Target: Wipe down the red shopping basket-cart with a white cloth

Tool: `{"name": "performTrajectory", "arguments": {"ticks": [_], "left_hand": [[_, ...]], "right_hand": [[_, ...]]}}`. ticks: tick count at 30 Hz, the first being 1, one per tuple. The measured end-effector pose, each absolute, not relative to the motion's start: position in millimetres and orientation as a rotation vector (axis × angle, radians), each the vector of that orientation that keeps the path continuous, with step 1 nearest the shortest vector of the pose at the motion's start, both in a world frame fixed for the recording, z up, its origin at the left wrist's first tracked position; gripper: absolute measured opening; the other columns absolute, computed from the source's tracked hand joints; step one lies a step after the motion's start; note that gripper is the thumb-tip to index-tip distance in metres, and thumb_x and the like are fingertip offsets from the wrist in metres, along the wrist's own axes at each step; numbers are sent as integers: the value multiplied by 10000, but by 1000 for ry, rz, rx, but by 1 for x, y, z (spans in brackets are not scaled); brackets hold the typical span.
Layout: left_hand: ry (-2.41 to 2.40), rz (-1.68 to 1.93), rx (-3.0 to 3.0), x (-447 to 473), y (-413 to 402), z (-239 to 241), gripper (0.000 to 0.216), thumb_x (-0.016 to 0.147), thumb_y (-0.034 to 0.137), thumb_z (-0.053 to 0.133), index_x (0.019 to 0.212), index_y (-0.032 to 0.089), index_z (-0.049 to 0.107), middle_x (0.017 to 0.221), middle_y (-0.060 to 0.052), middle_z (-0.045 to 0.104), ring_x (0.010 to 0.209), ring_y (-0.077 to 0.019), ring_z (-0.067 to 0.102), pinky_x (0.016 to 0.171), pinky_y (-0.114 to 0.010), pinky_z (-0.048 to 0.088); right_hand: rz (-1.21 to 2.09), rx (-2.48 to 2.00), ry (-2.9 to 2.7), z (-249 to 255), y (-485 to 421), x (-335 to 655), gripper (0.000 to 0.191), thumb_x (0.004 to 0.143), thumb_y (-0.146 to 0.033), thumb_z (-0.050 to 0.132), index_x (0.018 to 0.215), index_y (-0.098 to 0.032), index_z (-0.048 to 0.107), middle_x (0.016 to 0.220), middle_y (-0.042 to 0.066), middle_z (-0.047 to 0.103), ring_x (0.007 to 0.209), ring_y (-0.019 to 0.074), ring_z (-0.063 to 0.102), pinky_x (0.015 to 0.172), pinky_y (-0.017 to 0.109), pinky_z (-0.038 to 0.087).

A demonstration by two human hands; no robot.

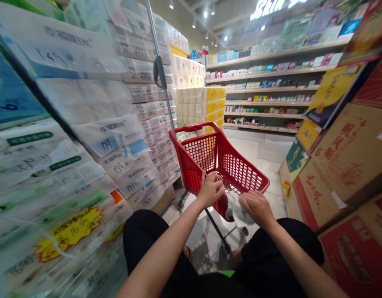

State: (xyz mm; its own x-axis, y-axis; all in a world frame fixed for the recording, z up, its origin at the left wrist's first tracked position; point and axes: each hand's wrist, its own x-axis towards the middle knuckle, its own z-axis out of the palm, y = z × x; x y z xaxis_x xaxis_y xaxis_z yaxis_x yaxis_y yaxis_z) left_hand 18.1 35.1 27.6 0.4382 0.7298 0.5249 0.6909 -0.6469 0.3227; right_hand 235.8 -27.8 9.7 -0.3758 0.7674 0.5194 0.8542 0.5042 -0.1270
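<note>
A small red shopping cart [200, 148] with a perforated basket stands before my knees on thin metal legs with casters. My left hand [212, 189] is at the basket's near rim, fingers curled over it. At the near right side of the basket my right hand [257, 207] is closed on a white, crumpled piece that looks like thin plastic [236, 210]. This white piece hangs between my hands, partly over the basket's near edge. Its exact kind does not show. From the cart's left side rises a long metal pole [151, 27] with a dark grip [159, 72].
Wrapped tissue packs [116, 155] with handwritten prices are stacked high on the left. More paper rolls [191, 103] stand behind the cart. Cardboard boxes [342, 161] line the right. Shelves with small goods [268, 89] fill the back wall, beyond a tiled floor [273, 153].
</note>
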Motion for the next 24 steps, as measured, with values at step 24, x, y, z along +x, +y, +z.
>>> {"name": "performTrajectory", "arguments": {"ticks": [24], "left_hand": [[1487,1011,2603,34,39,23,164,885,309,515,978,265,643,1249,-27,588,1376,-277,294,1180,-569,105]], "right_hand": [[-301,-1404,-2195,9,-19,212,317,978,-367,343,1083,-272,626,1163,43,633,1054,208,532,949,383,319]]}}
